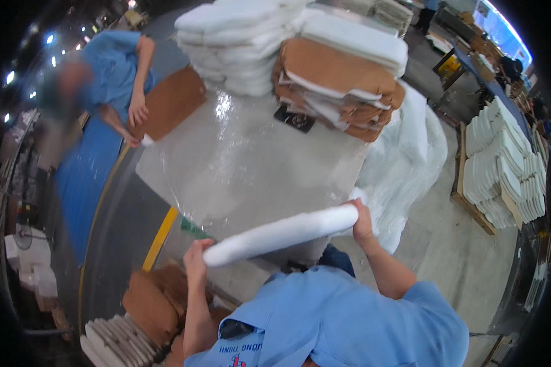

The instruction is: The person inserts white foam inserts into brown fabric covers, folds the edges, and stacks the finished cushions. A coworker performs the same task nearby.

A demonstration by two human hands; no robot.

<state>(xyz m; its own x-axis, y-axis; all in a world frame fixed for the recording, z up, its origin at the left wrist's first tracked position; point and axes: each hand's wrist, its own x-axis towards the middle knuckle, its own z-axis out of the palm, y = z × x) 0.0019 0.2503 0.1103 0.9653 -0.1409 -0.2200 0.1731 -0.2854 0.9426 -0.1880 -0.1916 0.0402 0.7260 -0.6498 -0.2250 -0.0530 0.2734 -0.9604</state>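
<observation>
A long white padded cushion (281, 233) with rounded ends is held edge-up over the near side of the table, level with my chest. My left hand (196, 260) grips its left end, and my right hand (361, 221) has hold of the right end, a little farther out. Both hands' fingers are partly hidden behind the cushion. Beyond it stretches the grey table (226, 177), covered in shiny clear plastic. Farther back stand a pile of brown covers (337, 67) and a tall stack of white cushions (239, 49).
Across the table's left corner, a co-worker's hands (138, 113) rest on a brown piece (171, 101). A dark flat object (294, 120) lies by the brown pile. Clear plastic wraps a white bundle (410, 153) on the right. White panels (502, 159) fill a pallet; brown pieces (153, 300) lie lower left.
</observation>
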